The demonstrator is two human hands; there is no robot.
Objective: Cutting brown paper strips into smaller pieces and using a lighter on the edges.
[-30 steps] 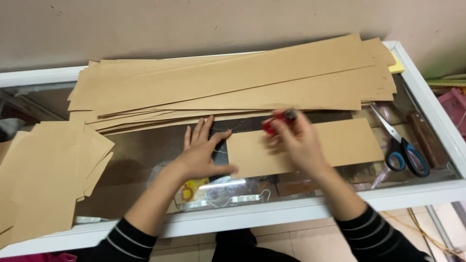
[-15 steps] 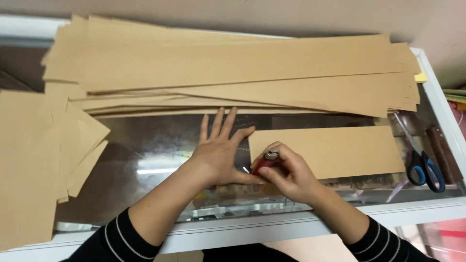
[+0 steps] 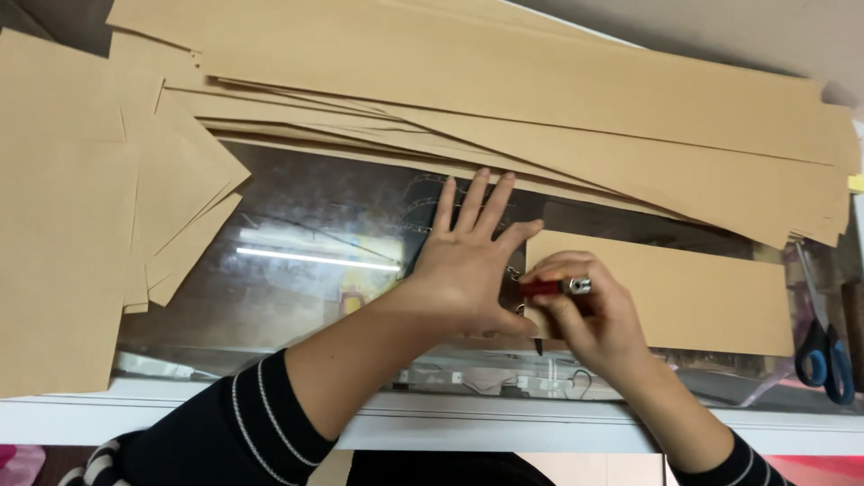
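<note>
The left hand [image 3: 468, 270] lies flat, fingers spread, at the left end of the short brown paper strip [image 3: 666, 292] on the glass desk [image 3: 297, 270]. The right hand [image 3: 589, 319], fingers clamped on a red cutter [image 3: 551, 288], should draw along that end steadily, blade clear of the left thumb

The scene is evenly and softly lit from above. A bright strip of glare [image 3: 317, 258] is reflected in the glass desk [image 3: 297, 297]. Faint shadows are cast beneath the paper. Focus is sharp, with slight stretching at the edges.
</note>
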